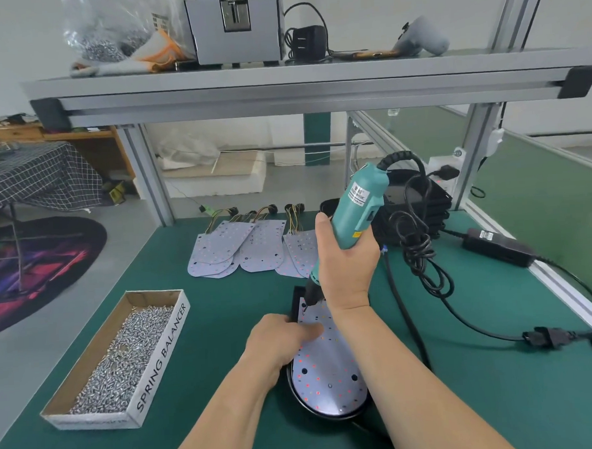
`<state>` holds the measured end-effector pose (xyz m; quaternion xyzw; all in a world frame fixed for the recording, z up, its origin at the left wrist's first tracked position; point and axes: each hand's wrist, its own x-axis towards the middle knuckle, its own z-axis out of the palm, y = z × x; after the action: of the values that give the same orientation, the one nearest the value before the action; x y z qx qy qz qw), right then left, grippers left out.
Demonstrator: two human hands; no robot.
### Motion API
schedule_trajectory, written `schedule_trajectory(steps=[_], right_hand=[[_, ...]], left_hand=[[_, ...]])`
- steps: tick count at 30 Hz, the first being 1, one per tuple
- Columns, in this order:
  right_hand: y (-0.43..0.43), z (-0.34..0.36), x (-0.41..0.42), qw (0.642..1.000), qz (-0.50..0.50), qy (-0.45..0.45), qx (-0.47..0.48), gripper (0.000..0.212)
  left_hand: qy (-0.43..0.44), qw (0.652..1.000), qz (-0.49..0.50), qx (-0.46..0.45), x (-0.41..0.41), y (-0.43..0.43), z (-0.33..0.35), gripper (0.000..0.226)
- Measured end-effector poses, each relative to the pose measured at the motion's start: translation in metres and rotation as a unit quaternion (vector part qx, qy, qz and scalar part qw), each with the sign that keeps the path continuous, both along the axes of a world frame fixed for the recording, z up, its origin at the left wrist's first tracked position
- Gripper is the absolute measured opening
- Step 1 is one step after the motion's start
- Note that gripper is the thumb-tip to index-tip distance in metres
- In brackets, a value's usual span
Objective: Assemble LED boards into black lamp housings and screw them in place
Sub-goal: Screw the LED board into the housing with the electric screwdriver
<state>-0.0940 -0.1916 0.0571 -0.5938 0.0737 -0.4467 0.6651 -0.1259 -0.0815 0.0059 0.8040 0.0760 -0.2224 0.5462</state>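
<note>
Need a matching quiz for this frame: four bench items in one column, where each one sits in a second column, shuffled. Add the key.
Column 1
1. screwdriver
2. screw box
3. spare LED boards
4. power adapter

Column 2
A. lying near the right edge of the mat
B. gripped by the right hand, tip down on the LED board in the housing
C. on the mat, left of the housing
D. fanned out at the mat's far side

Pairs: 1-B, 2-C, 3-D, 4-A
</note>
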Motion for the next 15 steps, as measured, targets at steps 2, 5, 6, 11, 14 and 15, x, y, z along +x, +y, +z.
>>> schedule_trajectory(steps=[2, 5, 6, 11, 14, 15], right_hand=[[0.001, -0.001, 0.0, 1.0, 0.005, 0.0, -0.007, 0.026], [0.002, 0.0, 0.0, 1.0, 0.015, -0.004, -0.02, 0.025], [0.003, 0.001, 0.0, 0.999, 0.019, -0.006, -0.028, 0.025], [0.01, 0.0, -0.001, 0.995, 0.054, -0.014, -0.082, 0.033], [0.012, -0.004, 0.001, 0.994, 0.072, -0.002, -0.083, 0.035], [0.012, -0.005, 0.002, 0.994, 0.075, 0.002, -0.078, 0.035]], left_hand=[[-0.001, 1.0, 0.003, 0.002, 0.001, 0.0, -0.002, 0.051], [-0.004, 1.0, 0.011, 0.009, 0.002, 0.0, -0.004, 0.048], [-0.005, 1.0, 0.013, 0.01, 0.003, 0.0, -0.006, 0.046], [-0.01, 0.999, 0.033, 0.017, 0.007, 0.0, -0.013, 0.023], [-0.015, 0.999, 0.037, 0.023, 0.006, 0.001, -0.015, 0.024], [-0.016, 0.999, 0.036, 0.024, 0.005, 0.0, -0.016, 0.024]])
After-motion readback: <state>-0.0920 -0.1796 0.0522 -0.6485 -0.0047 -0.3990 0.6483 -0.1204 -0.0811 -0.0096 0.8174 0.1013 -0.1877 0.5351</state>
